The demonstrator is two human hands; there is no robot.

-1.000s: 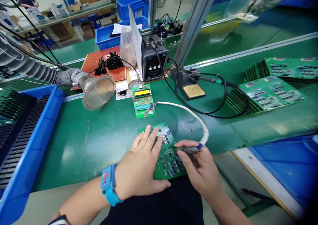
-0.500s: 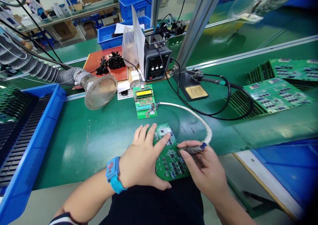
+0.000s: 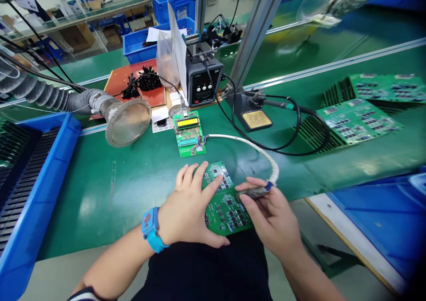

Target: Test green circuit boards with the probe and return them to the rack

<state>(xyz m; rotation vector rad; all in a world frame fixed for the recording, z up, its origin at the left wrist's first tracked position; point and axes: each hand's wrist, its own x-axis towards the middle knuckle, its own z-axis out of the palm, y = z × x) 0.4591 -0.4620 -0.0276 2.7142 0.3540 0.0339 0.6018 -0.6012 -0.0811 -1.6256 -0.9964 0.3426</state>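
A green circuit board point(image 3: 229, 210) with two similar sections lies at the table's near edge. My left hand point(image 3: 188, 208) rests over its left side, fingers spread and thumb stretched along the near edge; a blue wrist strap is on that wrist. In my right hand point(image 3: 276, 221) is a grey-wrapped probe connector point(image 3: 254, 192), pinched between thumb and fingers. Its tip is at the board's right edge, close to the seam between the sections; contact is hard to make out. A white-sleeved cable point(image 3: 256, 148) links the probe to a small programmer board point(image 3: 189, 134) with a lit yellow display.
Behind stand a black soldering station point(image 3: 203, 81) and an iron holder with sponge point(image 3: 255, 119). Stacked circuit boards point(image 3: 359, 119) lie at right. A fume extraction hood point(image 3: 128, 123) reaches in from the left, above a blue bin point(image 3: 63, 177) holding boards.
The camera view has shifted slightly, moving the scene a little leftward. Both hands keep nearly the same place on the board, with the probe still at its right edge.
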